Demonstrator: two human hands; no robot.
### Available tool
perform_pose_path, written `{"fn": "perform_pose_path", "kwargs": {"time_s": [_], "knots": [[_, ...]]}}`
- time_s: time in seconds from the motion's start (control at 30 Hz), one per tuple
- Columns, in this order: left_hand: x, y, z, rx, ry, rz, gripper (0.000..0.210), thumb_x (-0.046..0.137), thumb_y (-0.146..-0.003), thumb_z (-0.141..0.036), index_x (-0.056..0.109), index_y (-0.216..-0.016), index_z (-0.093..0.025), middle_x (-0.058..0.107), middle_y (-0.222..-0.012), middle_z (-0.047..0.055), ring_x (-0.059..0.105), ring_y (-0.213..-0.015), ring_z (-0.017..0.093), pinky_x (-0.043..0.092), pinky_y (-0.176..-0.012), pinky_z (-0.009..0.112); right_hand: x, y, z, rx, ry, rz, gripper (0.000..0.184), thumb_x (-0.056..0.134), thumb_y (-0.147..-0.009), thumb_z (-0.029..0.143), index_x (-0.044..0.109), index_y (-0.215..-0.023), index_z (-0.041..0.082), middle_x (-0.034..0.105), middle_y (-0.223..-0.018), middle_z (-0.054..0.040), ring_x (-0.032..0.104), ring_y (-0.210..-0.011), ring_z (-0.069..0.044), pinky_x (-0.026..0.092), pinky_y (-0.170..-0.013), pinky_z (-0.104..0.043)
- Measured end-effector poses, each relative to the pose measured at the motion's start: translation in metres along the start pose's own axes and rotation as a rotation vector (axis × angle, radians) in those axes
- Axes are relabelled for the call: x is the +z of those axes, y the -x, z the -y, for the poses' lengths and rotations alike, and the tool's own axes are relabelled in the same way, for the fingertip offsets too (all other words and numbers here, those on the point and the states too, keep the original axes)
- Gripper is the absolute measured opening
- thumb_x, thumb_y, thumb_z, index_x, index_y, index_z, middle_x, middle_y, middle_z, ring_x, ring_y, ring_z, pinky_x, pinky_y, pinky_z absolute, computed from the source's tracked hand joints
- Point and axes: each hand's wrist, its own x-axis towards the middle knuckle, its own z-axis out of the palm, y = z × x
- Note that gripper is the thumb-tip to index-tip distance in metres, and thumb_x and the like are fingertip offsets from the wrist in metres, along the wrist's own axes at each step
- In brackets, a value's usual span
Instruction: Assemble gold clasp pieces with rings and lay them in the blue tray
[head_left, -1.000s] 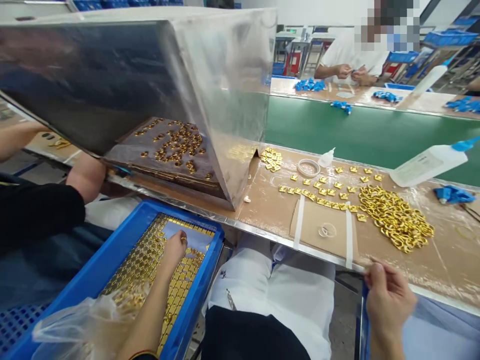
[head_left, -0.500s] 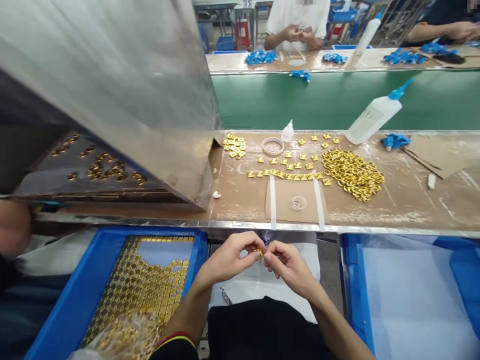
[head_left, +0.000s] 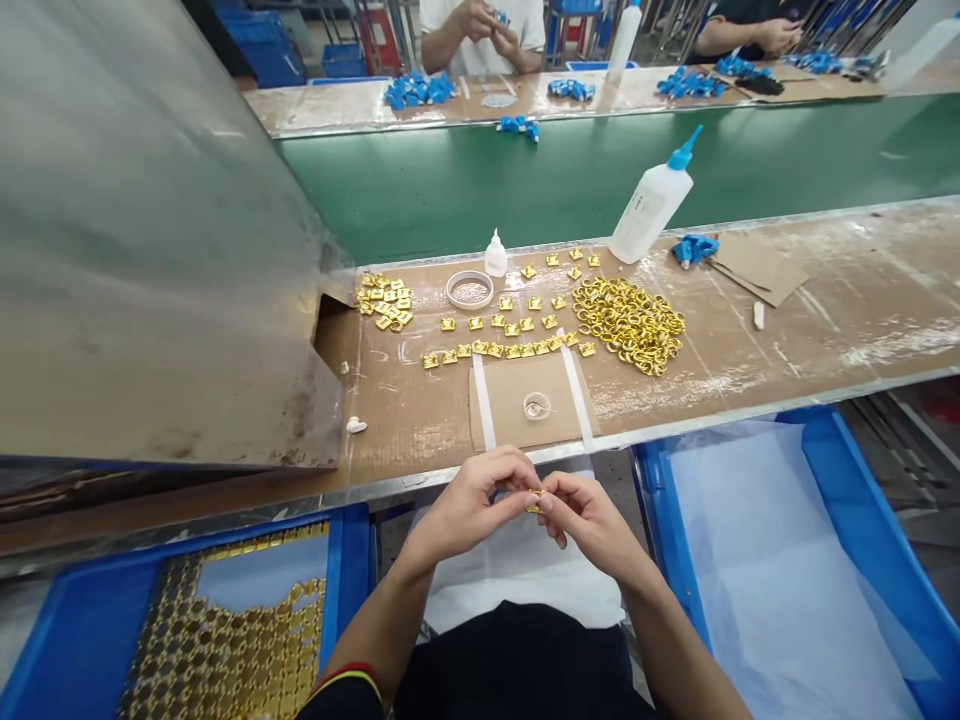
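Just in front of the bench edge, my left hand (head_left: 480,505) and my right hand (head_left: 589,520) meet, both closed. Thumbs and fingertips of the two pinch one small gold ring (head_left: 535,502), mostly covered by the fingers. Beyond them, a small clear cup (head_left: 536,406) sits on a cardboard pad (head_left: 514,410) fixed with white tape strips. Behind the pad, small square gold pieces (head_left: 512,351) lie in rows. To their right is a heap of gold rings (head_left: 634,325), and a cluster of gold pieces (head_left: 385,300) lies at the left.
A metal housing (head_left: 172,250) blocks the left side. Blue trays flank me: the left tray (head_left: 349,560) bears rows of gold pieces, the right tray (head_left: 832,480) a white sheet. A large bottle (head_left: 651,210), small bottle (head_left: 496,255) and tape roll (head_left: 470,290) stand behind. Co-workers sit across the green belt (head_left: 450,190).
My view has swung to the right, so the bench and trays appear shifted left. Both hands stay together on the gold ring, which has turned slightly between the fingertips.
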Motion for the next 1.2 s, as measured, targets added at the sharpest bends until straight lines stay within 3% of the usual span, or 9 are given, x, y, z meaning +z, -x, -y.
{"fn": "perform_pose_path", "kwargs": {"time_s": [0.13,0.3,0.47,0.63,0.7,0.8,0.9,1.07,1.2], "knots": [[0.007,-0.002,0.009,0.01,-0.036,-0.063,0.033,0.075,-0.087,-0.048,0.074,-0.101,-0.018,0.067,-0.088,0.006,0.061,-0.073,0.017,0.051,-0.069,0.028,-0.008,-0.011,0.0,0.003,0.0,-0.051,0.054,0.067,-0.084,0.071,0.059,-0.074,0.019,0.053,-0.059,0.0028,0.047,-0.05,-0.009,0.04,-0.045,-0.021],[0.017,-0.01,0.02,0.097,-0.147,-0.217,0.031,0.069,-0.092,-0.046,0.074,-0.102,-0.017,0.064,-0.077,0.003,0.058,-0.068,0.015,0.048,-0.064,0.025,-0.012,-0.022,0.008,-0.022,0.003,-0.05,0.055,0.067,-0.084,0.071,0.058,-0.069,0.019,0.047,-0.054,0.0048,0.042,-0.046,-0.008,0.038,-0.043,-0.02],[0.015,-0.017,0.03,0.17,-0.156,-0.278,0.026,0.075,-0.089,-0.041,0.073,-0.092,-0.015,0.063,-0.069,0.001,0.057,-0.062,0.013,0.047,-0.059,0.022,-0.015,-0.026,0.005,-0.083,0.037,-0.059,0.053,0.059,-0.092,0.067,0.06,-0.07,0.02,0.053,-0.054,0.0026,0.048,-0.046,-0.01,0.043,-0.045,-0.022],[0.011,-0.016,0.042,0.073,-0.117,-0.354,0.023,0.076,-0.089,-0.036,0.075,-0.099,-0.015,0.074,-0.08,0.005,0.066,-0.067,0.015,0.054,-0.065,0.024,-0.033,-0.04,-0.002,-0.309,0.234,-0.414,0.032,0.067,-0.093,0.053,0.07,-0.096,0.021,0.067,-0.071,-0.0017,0.061,-0.058,-0.015,0.052,-0.053,-0.026],[0.012,-0.015,0.045,0.02,-0.109,-0.354,0.021,0.076,-0.088,-0.033,0.075,-0.101,-0.016,0.077,-0.084,0.006,0.069,-0.07,0.016,0.056,-0.068,0.024,-0.04,-0.05,-0.001,-0.422,0.326,-0.466,0.024,0.07,-0.093,0.043,0.071,-0.104,0.022,0.069,-0.078,-0.0028,0.064,-0.064,-0.016,0.054,-0.057,-0.027],[0.011,-0.014,0.046,0.006,-0.111,-0.347,0.018,0.076,-0.087,-0.028,0.076,-0.1,-0.016,0.077,-0.085,0.006,0.068,-0.071,0.015,0.055,-0.068,0.023,-0.046,-0.064,0.004,-0.597,0.482,-0.451,0.011,0.066,-0.096,0.029,0.075,-0.1,0.024,0.07,-0.087,-0.0042,0.067,-0.073,-0.017,0.057,-0.063,-0.028],[0.01,-0.014,0.047,0.033,-0.075,-0.351,0.015,0.074,-0.089,-0.026,0.075,-0.101,-0.017,0.075,-0.083,0.005,0.066,-0.071,0.014,0.052,-0.067,0.022,-0.047,-0.072,0.009,-0.719,0.614,-0.446,0.017,0.061,-0.098,0.021,0.077,-0.096,0.026,0.069,-0.09,-0.0043,0.068,-0.079,-0.018,0.058,-0.069,-0.029],[0.01,-0.012,0.05,0.001,-0.028,-0.348,0.017,0.073,-0.089,-0.028,0.073,-0.101,-0.016,0.07,-0.08,0.004,0.059,-0.067,0.013,0.048,-0.064,0.022,-0.047,-0.081,0.016,-0.764,0.832,-0.415,0.017,0.061,-0.099,0.019,0.076,-0.1,0.026,0.067,-0.1,-0.0075,0.068,-0.083,-0.019,0.059,-0.072,-0.031],[0.01,-0.011,0.05,-0.058,-0.004,-0.346,0.023,0.073,-0.088,-0.028,0.075,-0.107,-0.016,0.066,-0.079,0.003,0.057,-0.067,0.013,0.047,-0.063,0.022,-0.048,-0.08,0.026,-0.768,0.994,-0.371,0.02,0.054,-0.101,0.018,0.074,-0.097,0.023,0.067,-0.095,-0.0082,0.066,-0.082,-0.02,0.056,-0.072,-0.031]]}}
